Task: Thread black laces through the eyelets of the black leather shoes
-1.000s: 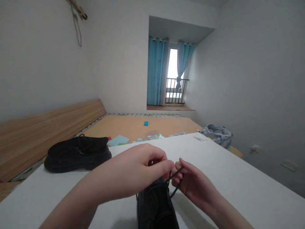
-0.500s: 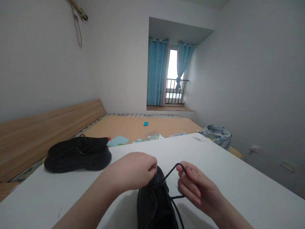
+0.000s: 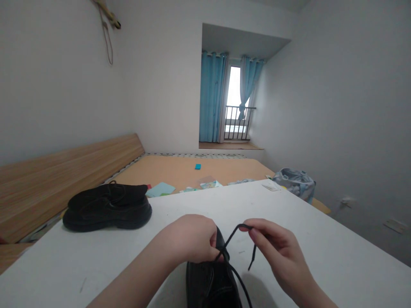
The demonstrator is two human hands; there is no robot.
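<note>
From the head camera, we look forward and down over a white surface, with a black shoe standing on it at the near edge of our view, its toe pointing away from us and its lower part cut off by the frame. Our left hand bends over the front of this shoe, fingers curled down and mostly hidden, the thumb tip right at the black shoelace; we cannot tell whether it grips the lace. Our right hand is closed at the fingertips, pinching that lace between thumb and forefinger, to the right of the shoe and above the surface. The lace slants up from beside our left thumb to this pinch, and a loose end hangs just below it. Another strand falls along the shoe's right side towards us.

To our left, well apart from the hands, a second black shoe rests on the surface, side-on, its lace in place. Past the far edge we see a bed bearing a small blue item and a pale blue sheet. A grey-blue bag sits beyond the surface on the right.
</note>
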